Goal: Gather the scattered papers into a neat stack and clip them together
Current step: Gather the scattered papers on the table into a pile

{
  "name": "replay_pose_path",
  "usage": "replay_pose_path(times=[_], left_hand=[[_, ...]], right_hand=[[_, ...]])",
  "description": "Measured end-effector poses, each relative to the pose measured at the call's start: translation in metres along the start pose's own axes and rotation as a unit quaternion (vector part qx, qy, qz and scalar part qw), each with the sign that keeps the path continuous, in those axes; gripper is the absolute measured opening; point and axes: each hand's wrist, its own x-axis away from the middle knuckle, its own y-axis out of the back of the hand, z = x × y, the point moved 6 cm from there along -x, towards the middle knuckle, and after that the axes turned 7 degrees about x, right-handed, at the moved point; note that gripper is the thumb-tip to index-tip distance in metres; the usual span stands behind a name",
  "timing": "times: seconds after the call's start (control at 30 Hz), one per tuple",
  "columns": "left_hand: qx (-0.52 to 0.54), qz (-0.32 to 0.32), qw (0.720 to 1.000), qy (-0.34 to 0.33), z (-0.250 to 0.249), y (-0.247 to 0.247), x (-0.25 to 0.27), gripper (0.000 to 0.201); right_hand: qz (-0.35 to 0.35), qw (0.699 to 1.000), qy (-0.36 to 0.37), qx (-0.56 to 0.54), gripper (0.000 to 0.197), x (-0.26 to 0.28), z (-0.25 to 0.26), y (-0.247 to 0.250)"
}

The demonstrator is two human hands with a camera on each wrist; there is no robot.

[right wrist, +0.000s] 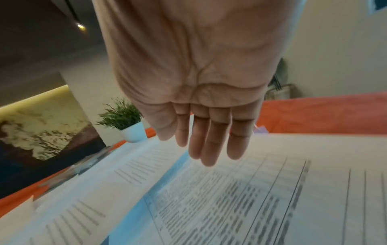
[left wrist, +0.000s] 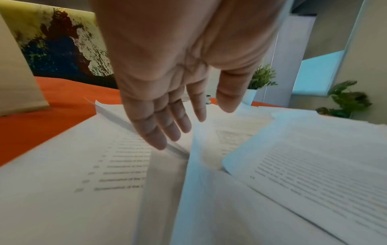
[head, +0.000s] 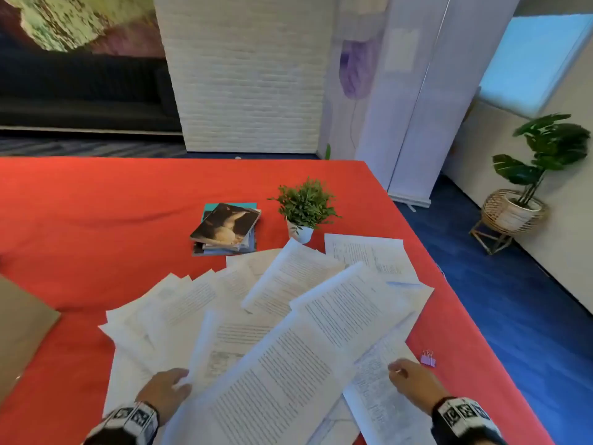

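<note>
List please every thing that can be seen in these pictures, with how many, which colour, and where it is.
papers: many, white with printed text, fanned loosely over the near part of the table
binder clip: one, pale purple, on the cloth right of the papers
tablecloth: one, red-orange, covers the table
books: a small pile, dark cover on top, behind the papers
small plant: one, green in a white pot, right of the books
brown sheet: one, at the table's left edge
large plant: one, green, in a wicker stand on the blue floor
left hand: fingers straight, touching the papers' left side
right hand: fingers straight, over the right sheets
</note>
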Motion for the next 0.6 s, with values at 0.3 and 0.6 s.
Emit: replay_pose_path(times=[0.3,0.6], left_hand=[[-0.207,0.027,0.978,0.013,-0.034,-0.047,0.004,0.053],[-0.07,-0.029,0.997,0.02,-0.031,-0.062,0.002,0.027]], right_hand=[[0.004,0.978,-0.079,-0.192,0.051,-0.067,0.007,-0.03],[-0.041,0.991,-0.056,-0.115,0.04,-0.095,0.031,-0.004]])
